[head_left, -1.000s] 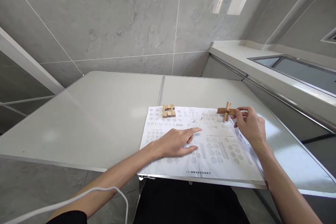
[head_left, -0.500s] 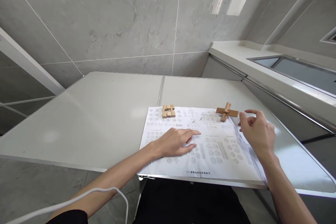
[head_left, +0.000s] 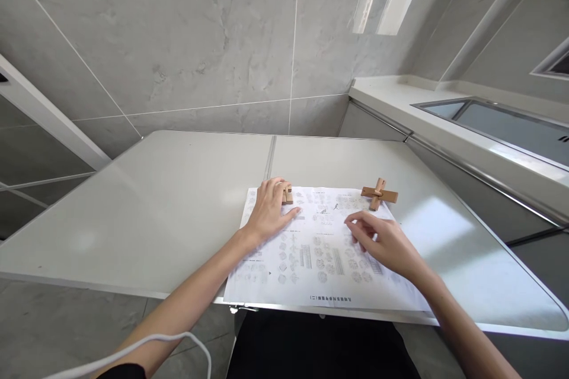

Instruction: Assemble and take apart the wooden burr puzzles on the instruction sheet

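My left hand (head_left: 269, 208) reaches over a small notched block of pale wooden pieces (head_left: 288, 195). Its fingers cover the block's left side, and the thumb is spread away toward the front right. Whether the fingertips press on the wood is hard to tell. My right hand (head_left: 377, 241) hovers over the right half of a printed sheet (head_left: 267, 290), with loosely bent fingers and nothing visible in them. Beyond it, a cross-shaped wooden puzzle (head_left: 379, 193) rests at the sheet's far right corner. Rows of small puzzle drawings cover the sheet.
The white folding table (head_left: 169, 213) has a seam (head_left: 271, 157) across its top. A pale counter (head_left: 391, 92) with a dark inset runs along the right. Grey tiles (head_left: 200, 47) lie beyond the table. A white cable (head_left: 146, 340) loops near my left forearm.
My left hand has moved up and left from the sheet's middle to the notched block. My right hand has come left, away from the cross-shaped puzzle, over the sheet. The sheet has shifted slightly left.
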Demonstrator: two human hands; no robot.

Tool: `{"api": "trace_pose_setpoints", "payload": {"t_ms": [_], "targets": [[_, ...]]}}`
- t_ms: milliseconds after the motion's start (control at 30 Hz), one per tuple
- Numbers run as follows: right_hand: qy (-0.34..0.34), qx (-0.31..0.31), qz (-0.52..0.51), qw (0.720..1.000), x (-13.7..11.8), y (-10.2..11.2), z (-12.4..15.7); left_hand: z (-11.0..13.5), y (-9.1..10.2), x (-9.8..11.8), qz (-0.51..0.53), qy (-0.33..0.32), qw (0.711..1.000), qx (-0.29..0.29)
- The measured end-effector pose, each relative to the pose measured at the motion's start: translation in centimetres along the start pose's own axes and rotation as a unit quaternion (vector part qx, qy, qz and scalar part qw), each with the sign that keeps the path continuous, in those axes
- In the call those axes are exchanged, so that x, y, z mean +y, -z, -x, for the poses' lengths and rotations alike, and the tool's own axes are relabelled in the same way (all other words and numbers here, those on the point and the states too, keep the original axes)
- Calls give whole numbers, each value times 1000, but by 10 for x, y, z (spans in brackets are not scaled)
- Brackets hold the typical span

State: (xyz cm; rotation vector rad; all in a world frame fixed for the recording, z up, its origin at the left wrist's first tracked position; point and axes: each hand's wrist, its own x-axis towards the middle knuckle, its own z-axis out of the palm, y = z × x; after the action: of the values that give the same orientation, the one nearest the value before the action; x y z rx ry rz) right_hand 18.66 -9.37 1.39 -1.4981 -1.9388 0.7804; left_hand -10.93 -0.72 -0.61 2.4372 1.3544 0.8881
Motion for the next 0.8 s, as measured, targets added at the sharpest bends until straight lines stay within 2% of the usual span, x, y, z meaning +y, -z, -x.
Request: {"api": "trace_pose_setpoints", "payload": {"t_ms": [200,333,533,800], "targets": [[33,-46,-86,995,-3,-10,-62,-8,4,-17,7,28,999,-33],[38,-54,-133,989,3,-24,-85,-10,5,-25,14,56,997,-43],[39,-34,-173,984,13,-34,-86,-16,7,-33,24,84,994,-67],[42,-16,-165,985,14,-36,-82,-39,7,-40,48,48,991,-111]]}}
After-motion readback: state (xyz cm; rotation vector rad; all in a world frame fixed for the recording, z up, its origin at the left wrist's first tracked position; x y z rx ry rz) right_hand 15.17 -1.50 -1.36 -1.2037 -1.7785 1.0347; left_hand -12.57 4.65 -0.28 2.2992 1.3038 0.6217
